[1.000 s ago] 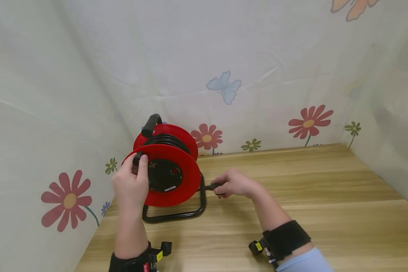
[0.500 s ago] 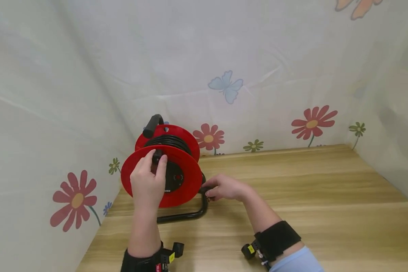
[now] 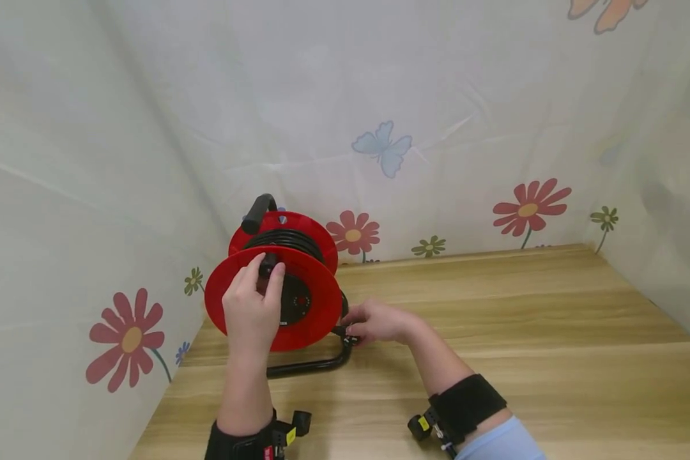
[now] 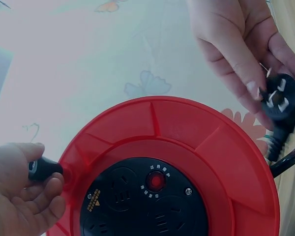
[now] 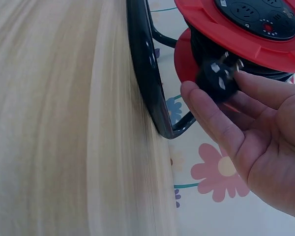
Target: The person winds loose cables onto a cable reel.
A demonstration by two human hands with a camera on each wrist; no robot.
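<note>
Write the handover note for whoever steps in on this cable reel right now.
Left hand: grips the small black crank knob on the red plastic cable reel.
Right hand: pinches the black three-pin plug beside the reel's rim, above the black tubular steel stand.
Reel stands upright on the wooden table, near the corner of the flowered wall sheet.
Done: black cable looks almost fully wound on.
Left: the short tail and the plug still hang free.

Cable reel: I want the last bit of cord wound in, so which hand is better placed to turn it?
Left, probably. The left hand already grips the crank knob on the red reel, while the right hand holds the plug.
</note>
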